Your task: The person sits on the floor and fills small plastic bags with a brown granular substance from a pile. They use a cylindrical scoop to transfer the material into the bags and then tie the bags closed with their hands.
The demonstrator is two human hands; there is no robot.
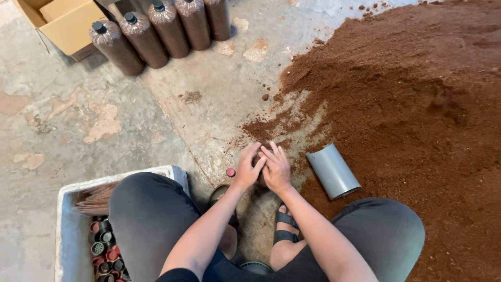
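- Down low: left hand and right hand pressed together, fingers curled around something dark, mostly hidden, at the edge of the brown substrate heap.
- Just right: grey pipe piece.
- Beside left hand: small red cap.
- Far left: filled bags.

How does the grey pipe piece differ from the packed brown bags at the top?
The grey pipe piece lies alone beside the hands, open-ended and apparently empty; the packed brown bags lie in a row, filled and capped. The pipe is smooth grey, the bags dark brown. Both are cylindrical and rest on the floor.
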